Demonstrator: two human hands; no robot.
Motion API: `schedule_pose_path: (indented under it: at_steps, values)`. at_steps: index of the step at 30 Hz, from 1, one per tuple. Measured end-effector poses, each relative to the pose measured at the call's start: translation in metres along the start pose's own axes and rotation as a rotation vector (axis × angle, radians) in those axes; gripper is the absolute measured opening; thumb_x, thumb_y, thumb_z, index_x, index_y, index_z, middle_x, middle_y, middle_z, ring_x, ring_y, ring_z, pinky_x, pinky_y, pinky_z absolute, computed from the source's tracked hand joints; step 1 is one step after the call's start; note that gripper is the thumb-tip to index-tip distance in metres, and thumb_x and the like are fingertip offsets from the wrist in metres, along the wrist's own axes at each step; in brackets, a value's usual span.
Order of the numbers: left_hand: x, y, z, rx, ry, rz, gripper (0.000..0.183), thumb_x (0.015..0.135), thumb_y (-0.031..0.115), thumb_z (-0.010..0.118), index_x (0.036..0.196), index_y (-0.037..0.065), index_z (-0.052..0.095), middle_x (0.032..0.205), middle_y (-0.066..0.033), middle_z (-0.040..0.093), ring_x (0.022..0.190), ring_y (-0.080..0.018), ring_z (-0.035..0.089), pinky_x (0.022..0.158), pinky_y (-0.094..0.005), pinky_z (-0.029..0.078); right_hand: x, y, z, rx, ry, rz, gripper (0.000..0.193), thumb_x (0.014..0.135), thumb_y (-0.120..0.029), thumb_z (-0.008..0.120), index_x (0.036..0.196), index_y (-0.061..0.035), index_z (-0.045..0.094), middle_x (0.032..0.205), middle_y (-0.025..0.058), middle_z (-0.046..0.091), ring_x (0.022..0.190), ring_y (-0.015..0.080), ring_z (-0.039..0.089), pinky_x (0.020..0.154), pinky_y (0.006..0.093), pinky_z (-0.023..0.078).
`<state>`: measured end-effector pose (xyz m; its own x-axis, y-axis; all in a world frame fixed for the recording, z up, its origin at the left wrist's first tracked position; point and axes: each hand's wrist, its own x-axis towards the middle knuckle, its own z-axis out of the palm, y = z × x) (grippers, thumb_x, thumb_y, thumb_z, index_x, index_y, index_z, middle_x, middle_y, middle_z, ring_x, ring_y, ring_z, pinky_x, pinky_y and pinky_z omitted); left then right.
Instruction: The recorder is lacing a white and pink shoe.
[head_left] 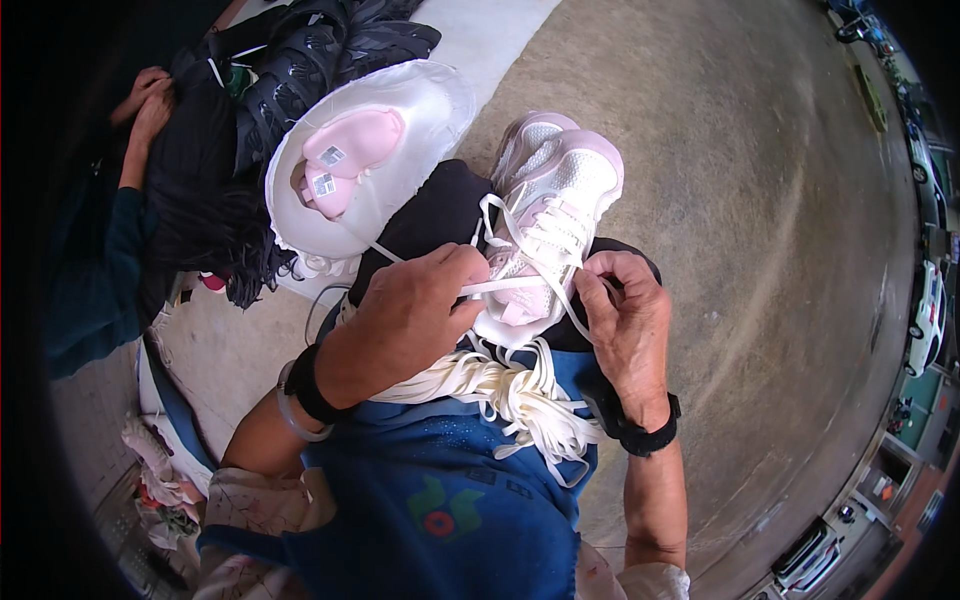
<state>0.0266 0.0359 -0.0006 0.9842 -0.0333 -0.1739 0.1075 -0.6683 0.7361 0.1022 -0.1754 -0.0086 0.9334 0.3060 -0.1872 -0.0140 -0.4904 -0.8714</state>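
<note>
A white and pink sneaker (pixel 575 185) rests toe-away on my lap, partly laced with a flat white shoelace (pixel 505 285). My left hand (pixel 420 310) is closed on one part of this lace, left of the shoe opening. On the right side of the opening, my right hand (pixel 628 315) pinches another part between thumb and fingers. Another sneaker (pixel 520 145) shows partly behind the first one. Below the shoe, a bundle of cream laces (pixel 520 400) lies across my blue apron (pixel 400 480).
To the left, a white hat-shaped piece (pixel 420 115) holds pink padded parts (pixel 350 150) with labels. Beyond it are piled black shoe parts (pixel 300 80) and another person's hands (pixel 150 105). Concrete floor (pixel 760 200) spreads to the right, with parked vehicles (pixel 925 315) at the far edge.
</note>
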Motion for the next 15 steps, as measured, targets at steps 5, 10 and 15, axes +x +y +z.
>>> schedule_pose_path:
  at_steps: [5,10,15]
  values:
    - [0.006,-0.009,-0.001,-0.114,-0.008,0.012,0.019,0.081,0.007,0.071,0.094,0.001,0.057,0.081,-0.0134,0.065,0.076,-0.0338,0.066,0.068,-0.0383,0.05,0.0,-0.008,-0.001,0.137,0.028,0.063,0.008,0.092,-0.006,0.06,0.093,0.0023,0.06,0.078,0.001,0.058,0.071,0.0056,0.053,0.063,0.0216,0.044]
    - [0.009,-0.013,-0.004,-0.209,-0.047,-0.037,0.015,0.083,0.008,0.07,0.091,-0.002,0.061,0.074,-0.015,0.065,0.067,-0.0277,0.065,0.064,-0.0355,0.05,0.003,-0.011,-0.013,0.387,-0.091,0.181,0.013,0.092,-0.008,0.06,0.1,0.0029,0.062,0.079,-0.004,0.057,0.07,0.0019,0.048,0.061,0.0185,0.04]
    - [0.008,-0.015,-0.004,-0.204,-0.065,-0.031,0.014,0.084,0.009,0.069,0.087,-0.004,0.064,0.074,-0.0156,0.065,0.067,-0.0206,0.064,0.064,-0.033,0.049,-0.003,-0.008,-0.013,0.242,-0.096,0.163,0.025,0.087,-0.012,0.072,0.105,0.004,0.064,0.079,-0.0014,0.058,0.071,0.004,0.05,0.062,0.0199,0.042]
